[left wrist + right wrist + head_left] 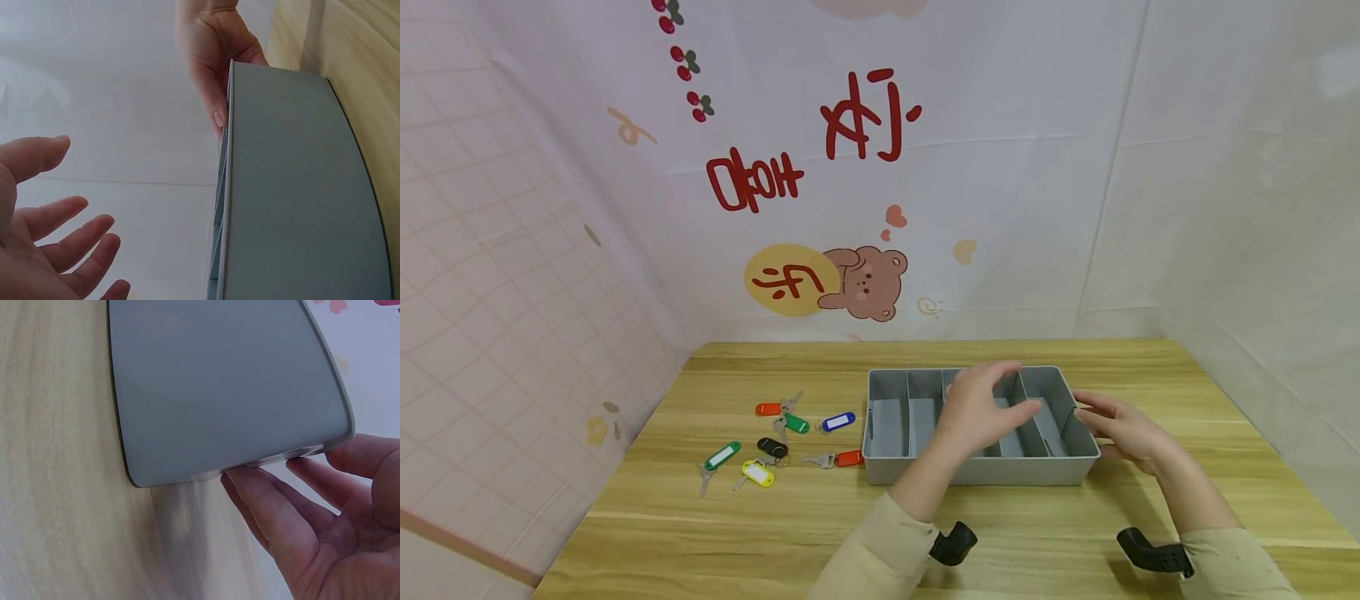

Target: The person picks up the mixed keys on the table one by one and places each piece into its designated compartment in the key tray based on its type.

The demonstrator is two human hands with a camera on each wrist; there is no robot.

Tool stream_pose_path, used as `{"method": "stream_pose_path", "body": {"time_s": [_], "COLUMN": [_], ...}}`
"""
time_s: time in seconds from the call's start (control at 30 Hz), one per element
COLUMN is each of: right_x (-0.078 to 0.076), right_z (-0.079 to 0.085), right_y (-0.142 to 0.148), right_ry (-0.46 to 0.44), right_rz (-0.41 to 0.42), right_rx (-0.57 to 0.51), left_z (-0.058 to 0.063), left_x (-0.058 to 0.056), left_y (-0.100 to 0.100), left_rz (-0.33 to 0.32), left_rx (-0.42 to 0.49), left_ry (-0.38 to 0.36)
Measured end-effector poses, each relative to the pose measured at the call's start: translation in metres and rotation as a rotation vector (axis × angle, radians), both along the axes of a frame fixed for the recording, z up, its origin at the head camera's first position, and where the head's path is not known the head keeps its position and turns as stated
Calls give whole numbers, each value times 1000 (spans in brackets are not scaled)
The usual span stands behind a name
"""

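Note:
A long grey divided tray [977, 472] stands on the table, with several compartments side by side. My left hand [977, 408] hovers over its middle compartments in the head view, thumb and fingers spread apart, holding nothing. In the left wrist view the same hand [56, 231] shows loose fingers away from the tray wall [300, 187]. At the tray's right end my right hand [1127, 429] grips the end wall. The right wrist view shows its fingers [275, 506] against the outside of that wall and the thumb up at the rim corner.
Left of the tray lie several keys with coloured tags: a blue tag [838, 422], a yellow tag [757, 473], a black tag [772, 448], and red and green ones. A red tag [849, 458] lies right beside the tray's left end. A printed white sheet [1015, 208] hangs behind the table.

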State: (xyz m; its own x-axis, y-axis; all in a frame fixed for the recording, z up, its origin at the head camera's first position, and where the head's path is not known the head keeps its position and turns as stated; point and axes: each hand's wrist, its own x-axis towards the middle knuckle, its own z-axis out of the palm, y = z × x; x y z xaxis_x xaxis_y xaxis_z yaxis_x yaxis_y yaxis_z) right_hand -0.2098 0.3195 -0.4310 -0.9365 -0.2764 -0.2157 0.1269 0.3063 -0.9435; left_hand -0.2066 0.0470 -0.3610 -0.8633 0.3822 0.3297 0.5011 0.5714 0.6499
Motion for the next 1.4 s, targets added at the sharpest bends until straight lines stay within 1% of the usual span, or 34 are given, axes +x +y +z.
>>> {"method": "stream_pose_path", "body": {"time_s": [0.17, 0.37, 0.5, 0.73, 0.93, 1.1, 1.23, 1.4], "right_x": [0, 0, 1, 1, 1, 1, 1, 0], "right_z": [-1, -2, -1, 1, 1, 1, 1, 1], "right_y": [0, -1, -1, -1, -2, -1, -1, 0], "right_ry": [-2, 4, 7, 8, -1, 11, 9, 2], "right_rz": [-1, -3, 0, -1, -13, 0, 0, 3], "right_rx": [-6, 12, 16, 20, 27, 27, 20, 6], "left_z": [1, 3, 5, 9, 10, 13, 14, 12], "left_x": [-1, -6, -8, -8, -9, -10, -14, -17], "left_y": [-10, -28, -40, -59, -75, -86, -96, -111], "left_rz": [15, 10, 11, 46, 32, 42, 49, 50], "left_rx": [-52, -95, -81, -69, -57, -40, -13, 7], "left_ry": [88, 132, 168, 218, 299, 347, 377, 390]}}
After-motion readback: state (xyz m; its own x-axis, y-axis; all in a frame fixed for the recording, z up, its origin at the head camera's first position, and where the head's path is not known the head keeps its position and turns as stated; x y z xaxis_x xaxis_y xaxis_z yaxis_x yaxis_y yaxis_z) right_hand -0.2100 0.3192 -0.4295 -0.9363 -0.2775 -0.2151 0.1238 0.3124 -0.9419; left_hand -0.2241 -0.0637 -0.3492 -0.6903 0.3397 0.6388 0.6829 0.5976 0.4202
